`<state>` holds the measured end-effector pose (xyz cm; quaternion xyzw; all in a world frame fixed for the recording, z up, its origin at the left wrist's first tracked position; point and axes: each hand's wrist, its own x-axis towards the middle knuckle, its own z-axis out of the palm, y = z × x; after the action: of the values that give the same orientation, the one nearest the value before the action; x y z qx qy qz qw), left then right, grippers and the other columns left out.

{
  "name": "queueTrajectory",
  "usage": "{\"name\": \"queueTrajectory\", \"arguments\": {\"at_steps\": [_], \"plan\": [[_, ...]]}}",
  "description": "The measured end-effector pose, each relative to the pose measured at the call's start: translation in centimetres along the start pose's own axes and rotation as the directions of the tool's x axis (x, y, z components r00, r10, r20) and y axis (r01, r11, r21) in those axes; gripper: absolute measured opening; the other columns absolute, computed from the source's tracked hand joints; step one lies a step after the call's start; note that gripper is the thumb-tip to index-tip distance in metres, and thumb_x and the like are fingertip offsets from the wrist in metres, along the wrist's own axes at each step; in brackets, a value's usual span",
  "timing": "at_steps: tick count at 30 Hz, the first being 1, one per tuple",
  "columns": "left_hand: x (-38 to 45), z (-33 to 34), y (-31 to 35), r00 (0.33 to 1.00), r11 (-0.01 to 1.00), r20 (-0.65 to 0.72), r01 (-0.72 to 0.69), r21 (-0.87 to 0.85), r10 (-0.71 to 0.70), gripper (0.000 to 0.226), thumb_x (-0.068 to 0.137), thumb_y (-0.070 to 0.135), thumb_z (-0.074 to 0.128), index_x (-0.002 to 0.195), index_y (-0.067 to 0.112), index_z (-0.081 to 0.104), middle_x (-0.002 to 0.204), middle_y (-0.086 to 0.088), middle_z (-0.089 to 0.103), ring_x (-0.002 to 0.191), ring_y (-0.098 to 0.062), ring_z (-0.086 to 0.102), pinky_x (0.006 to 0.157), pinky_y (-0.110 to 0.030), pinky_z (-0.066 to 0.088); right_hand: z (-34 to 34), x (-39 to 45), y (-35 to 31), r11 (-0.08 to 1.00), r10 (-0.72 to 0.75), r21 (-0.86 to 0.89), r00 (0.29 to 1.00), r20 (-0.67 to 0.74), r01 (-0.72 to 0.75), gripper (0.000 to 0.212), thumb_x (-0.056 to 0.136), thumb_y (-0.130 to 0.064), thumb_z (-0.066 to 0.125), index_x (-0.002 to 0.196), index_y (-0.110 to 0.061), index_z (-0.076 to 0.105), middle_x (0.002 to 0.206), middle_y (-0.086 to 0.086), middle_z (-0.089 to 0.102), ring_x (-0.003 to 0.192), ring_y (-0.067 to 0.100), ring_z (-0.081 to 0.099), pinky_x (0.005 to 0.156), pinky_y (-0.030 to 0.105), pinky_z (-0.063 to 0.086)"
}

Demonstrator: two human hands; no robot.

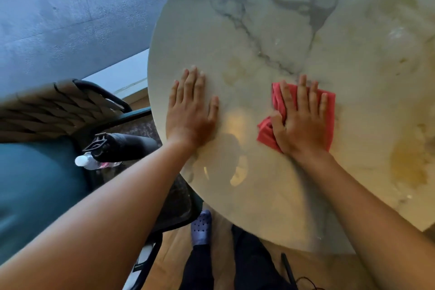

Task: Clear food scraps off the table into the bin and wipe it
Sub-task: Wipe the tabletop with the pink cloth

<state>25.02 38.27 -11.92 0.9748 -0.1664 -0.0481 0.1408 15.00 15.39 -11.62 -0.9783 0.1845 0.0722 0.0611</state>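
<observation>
The right hand [300, 117] lies flat, fingers straight and spread, pressing a red cloth [330, 110] onto the round marble table [270, 7]; it grips nothing, only bears down. The left hand [191, 110] is also flat and open, palm on the bare top near the left edge, seemingly as a brace. No scraps or bin show, so this looks like the wiping stage. The cloth is bunched under the palm and could slip out sideways if the push goes hard, leaving the palm dragging on the stone. Yellowish smears [409, 167] on the right side, and more at the far right, might only get spread about if the cloth is already soiled. There is plenty of open top far and right for long strokes. The near edge is close below both wrists, and a chair [35, 172] with a water bottle [94, 161] stands just off the left edge, so a sweep that way could carry dirt onto the seat.
</observation>
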Motion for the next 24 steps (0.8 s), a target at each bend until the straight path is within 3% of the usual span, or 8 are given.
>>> {"name": "queueTrajectory", "arguments": {"at_steps": [4,9,15,17,19,22,24], "plan": [[0.2,0.3,-0.3,1.000,1.000,0.001,-0.006,-0.013,0.006,0.067,0.103,0.047,0.032,0.160,0.015,0.019,0.169,-0.004,0.010,0.156,-0.017,0.002,0.126,-0.035,-0.004,-0.9,9.2,-5.0,1.000,-0.019,0.014,1.000,0.016,0.019,0.075,0.088,-0.051,0.021,0.161,-0.032,0.015,0.168,0.014,0.005,0.155,0.037,0.001,0.123,0.058,0.000],[0.3,0.3,-0.6,0.998,0.998,-0.049,-0.028,-0.060,0.025,0.062,0.103,0.040,0.020,0.158,0.012,0.030,0.167,-0.006,0.022,0.155,-0.018,0.014,0.127,-0.035,0.002,-0.8,10.6,-10.7,0.930,-0.363,-0.040,0.931,0.030,0.364,0.075,0.087,-0.055,0.020,0.159,-0.036,0.019,0.168,0.013,0.010,0.155,0.037,0.005,0.123,0.057,0.002],[0.3,0.1,-0.6,0.999,0.996,-0.043,-0.032,-0.077,0.028,0.064,0.101,0.038,0.015,0.158,0.013,0.028,0.168,-0.004,0.019,0.155,-0.016,0.011,0.126,-0.033,-0.001,0.1,2.4,-3.8,0.791,-0.603,-0.114,0.797,0.024,0.602,0.074,0.088,-0.047,0.036,0.159,-0.037,0.017,0.169,0.010,0.008,0.156,0.032,0.003,0.123,0.055,0.012],[0.2,0.1,-0.5,0.998,0.997,-0.048,-0.029,-0.073,0.026,0.065,0.101,0.039,0.015,0.158,0.013,0.028,0.167,-0.004,0.019,0.155,-0.016,0.011,0.127,-0.034,0.000,-0.4,1.7,-0.3,0.816,-0.569,-0.104,0.822,0.027,0.568,0.077,0.084,-0.046,0.040,0.158,-0.039,0.021,0.168,0.008,0.012,0.156,0.031,0.009,0.123,0.055,0.014],[0.3,0.1,-0.5,0.999,0.997,-0.045,-0.024,-0.067,0.021,0.064,0.101,0.039,0.015,0.159,0.013,0.027,0.168,-0.004,0.019,0.156,-0.016,0.010,0.127,-0.034,0.000,-0.8,3.2,1.4,0.893,-0.438,-0.101,0.898,0.035,0.439,0.076,0.085,-0.046,0.038,0.158,-0.040,0.019,0.168,0.006,0.013,0.155,0.030,0.010,0.124,0.053,0.011],[0.2,0.2,-0.3,0.999,0.997,-0.037,-0.019,-0.074,0.016,0.065,0.101,0.041,0.016,0.159,0.014,0.026,0.168,-0.003,0.018,0.156,-0.016,0.008,0.126,-0.032,-0.003,-0.8,6.5,-1.4,0.987,-0.153,-0.056,0.988,-0.015,0.152,0.072,0.089,-0.047,0.026,0.159,-0.038,0.014,0.169,0.008,0.009,0.155,0.033,0.006,0.124,0.054,0.005],[0.1,0.1,-0.2,0.999,0.994,-0.036,-0.013,-0.107,0.009,0.065,0.101,0.043,0.015,0.159,0.013,0.026,0.168,-0.003,0.018,0.156,-0.015,0.009,0.126,-0.031,-0.003,-0.3,7.1,-5.4,0.997,-0.078,-0.018,0.995,-0.054,0.078,0.072,0.089,-0.048,0.019,0.160,-0.036,0.018,0.168,0.013,0.009,0.155,0.037,0.006,0.123,0.057,0.003]]}}
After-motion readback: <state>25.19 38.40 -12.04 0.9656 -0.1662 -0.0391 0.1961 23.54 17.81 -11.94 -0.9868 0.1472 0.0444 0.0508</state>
